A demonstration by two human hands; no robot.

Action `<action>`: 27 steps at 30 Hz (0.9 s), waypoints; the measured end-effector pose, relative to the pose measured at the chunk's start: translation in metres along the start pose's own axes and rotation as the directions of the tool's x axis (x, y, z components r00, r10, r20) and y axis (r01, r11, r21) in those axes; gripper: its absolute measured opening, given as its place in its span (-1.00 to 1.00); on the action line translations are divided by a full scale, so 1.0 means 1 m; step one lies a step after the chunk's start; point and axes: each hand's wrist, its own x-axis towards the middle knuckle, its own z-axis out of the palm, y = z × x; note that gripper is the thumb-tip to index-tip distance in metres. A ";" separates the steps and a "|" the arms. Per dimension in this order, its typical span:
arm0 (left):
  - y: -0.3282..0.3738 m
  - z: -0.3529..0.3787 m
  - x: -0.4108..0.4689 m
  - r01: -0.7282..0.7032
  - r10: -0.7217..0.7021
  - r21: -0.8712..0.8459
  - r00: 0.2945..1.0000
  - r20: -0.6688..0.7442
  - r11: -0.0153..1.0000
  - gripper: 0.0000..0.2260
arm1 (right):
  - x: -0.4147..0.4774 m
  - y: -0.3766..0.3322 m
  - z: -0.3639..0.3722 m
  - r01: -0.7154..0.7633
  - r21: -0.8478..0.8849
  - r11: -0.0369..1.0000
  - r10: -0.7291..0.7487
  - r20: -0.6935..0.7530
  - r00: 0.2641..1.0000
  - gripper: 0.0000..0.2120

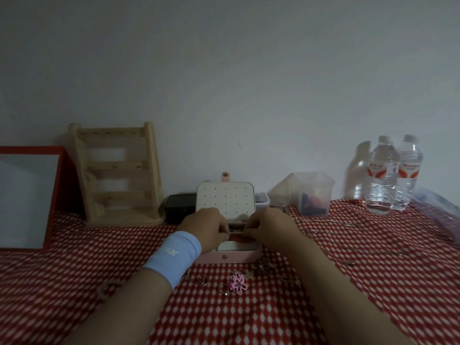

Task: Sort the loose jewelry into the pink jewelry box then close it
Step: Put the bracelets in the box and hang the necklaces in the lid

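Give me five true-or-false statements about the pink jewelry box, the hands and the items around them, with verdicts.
1. The pink jewelry box stands open, its dotted cream lid upright. True.
2. Both the left hand and the right hand are over the box. True.
3. The pink flower-shaped ornament lies inside the box. False: it lies on the red checked cloth in front of the box.
4. Three clear plastic water bottles stand left. False: two, at the right.
5. The light blue wristband is on the right wrist. False: the left.

Both hands, left hand (207, 226) and right hand (270, 226), meet fingers-down inside the open pink jewelry box (231, 255); a pink flower clip (238, 282) lies just before the box.
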 end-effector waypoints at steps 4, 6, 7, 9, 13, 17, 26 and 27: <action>0.000 0.002 0.002 0.086 -0.088 -0.047 0.996 -0.034 0.995 -0.96 | -0.003 0.001 -0.003 -0.030 0.076 0.997 0.031 -0.009 0.999 -0.76; -0.001 0.004 0.002 0.113 -0.116 -0.079 0.992 -0.041 0.990 -0.95 | -0.006 0.001 -0.008 -0.018 0.068 0.998 0.015 0.044 0.999 -0.81; -0.001 0.004 0.002 0.113 -0.117 -0.087 0.992 -0.044 0.990 -0.94 | -0.007 0.001 -0.009 -0.007 0.052 0.999 0.004 0.067 0.998 -0.84; -0.002 0.006 0.003 0.094 -0.100 -0.112 0.993 -0.056 0.989 -0.94 | -0.007 -0.001 -0.009 0.003 0.033 0.999 -0.006 0.069 0.998 -0.85; -0.002 0.007 -0.001 -0.003 -0.001 -0.056 0.997 -0.080 0.998 -0.94 | -0.003 -0.002 -0.003 0.011 0.004 1.000 -0.011 0.036 0.999 -0.87; -0.005 -0.002 -0.007 -0.047 0.045 -0.062 0.999 -0.024 0.997 -0.88 | -0.001 -0.002 -0.002 0.012 -0.008 1.000 -0.012 0.037 0.999 -0.86; -0.032 -0.035 -0.049 0.030 -0.020 -0.176 0.998 0.056 0.984 -0.86 | -0.010 -0.008 -0.016 0.017 -0.007 1.000 -0.016 0.102 0.995 -0.80; -0.035 -0.037 -0.053 0.051 -0.037 -0.180 0.996 0.080 0.982 -0.86 | -0.010 -0.009 -0.015 0.017 -0.014 1.000 -0.015 0.098 0.995 -0.80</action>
